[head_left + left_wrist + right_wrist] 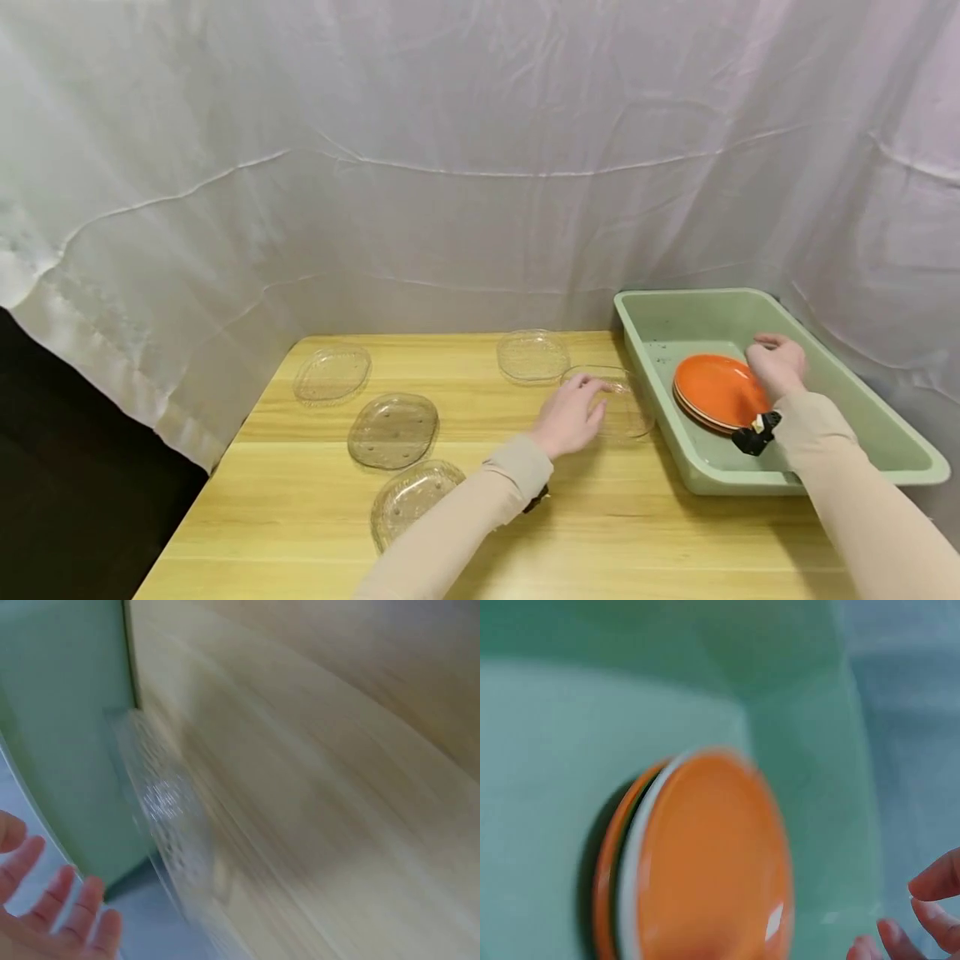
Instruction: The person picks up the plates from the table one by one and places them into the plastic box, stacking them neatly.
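Observation:
My left hand (572,417), its fingers loosely bent, hovers at the left side of a clear, rounded plate (630,410) on the table beside the green tub. In the left wrist view the hand's spread fingers (84,904) hold nothing, and the clear plate (169,810) shows apart from them, blurred. My right hand (778,367) is over the tub (697,312), just right of an orange plate (716,390). That plate tops a short stack, with a white plate (632,900) and another orange one under it. Nothing shows between the right hand's loosely curled fingers (934,885).
Another clear plate (534,357) lies at the back of the wooden table (262,500). To the left lie a clear plate (332,373), a greyish see-through plate (393,431) and a clear one (416,496) partly behind my left sleeve. A pale curtain (480,225) hangs behind.

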Demonstrator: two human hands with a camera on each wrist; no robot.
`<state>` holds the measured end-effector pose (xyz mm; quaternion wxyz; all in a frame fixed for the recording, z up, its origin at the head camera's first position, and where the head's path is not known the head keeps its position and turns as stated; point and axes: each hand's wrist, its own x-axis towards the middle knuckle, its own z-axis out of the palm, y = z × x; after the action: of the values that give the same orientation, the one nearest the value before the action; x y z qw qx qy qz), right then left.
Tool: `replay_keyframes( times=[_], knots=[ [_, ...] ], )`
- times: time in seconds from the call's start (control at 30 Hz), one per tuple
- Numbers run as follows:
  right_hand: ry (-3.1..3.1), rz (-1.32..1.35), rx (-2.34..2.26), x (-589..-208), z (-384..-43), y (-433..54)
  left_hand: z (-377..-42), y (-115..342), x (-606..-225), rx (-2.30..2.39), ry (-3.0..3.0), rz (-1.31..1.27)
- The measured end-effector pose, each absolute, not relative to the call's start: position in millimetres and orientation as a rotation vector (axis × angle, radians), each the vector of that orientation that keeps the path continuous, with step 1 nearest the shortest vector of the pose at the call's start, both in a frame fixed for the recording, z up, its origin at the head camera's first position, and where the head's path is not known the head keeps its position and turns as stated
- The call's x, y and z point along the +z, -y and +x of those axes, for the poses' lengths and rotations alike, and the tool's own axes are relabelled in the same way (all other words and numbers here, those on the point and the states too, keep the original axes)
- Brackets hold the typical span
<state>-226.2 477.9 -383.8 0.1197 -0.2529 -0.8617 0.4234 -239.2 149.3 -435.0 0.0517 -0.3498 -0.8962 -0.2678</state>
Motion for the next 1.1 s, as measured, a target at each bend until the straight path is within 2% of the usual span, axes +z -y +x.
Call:
replay_keyframes(
  times=[0.3,0.5,0.73,1.1],
  knots=[
    [2.304,-0.358,1.691,-338,-220,-417,-250,-127,-446,-0.923,2.882,-0.888],
    [2.081,-0.179,2.000,-323,-206,-380,-251,-121,-451,-0.952,2.973,-0.802],
    [1.972,-0.115,2.220,-324,-189,-352,-249,-117,-452,-0.979,3.050,-0.819],
    [2.098,-0.093,2.122,-344,-177,-316,-253,-118,-455,-0.868,3.098,-0.848]
  ],
)
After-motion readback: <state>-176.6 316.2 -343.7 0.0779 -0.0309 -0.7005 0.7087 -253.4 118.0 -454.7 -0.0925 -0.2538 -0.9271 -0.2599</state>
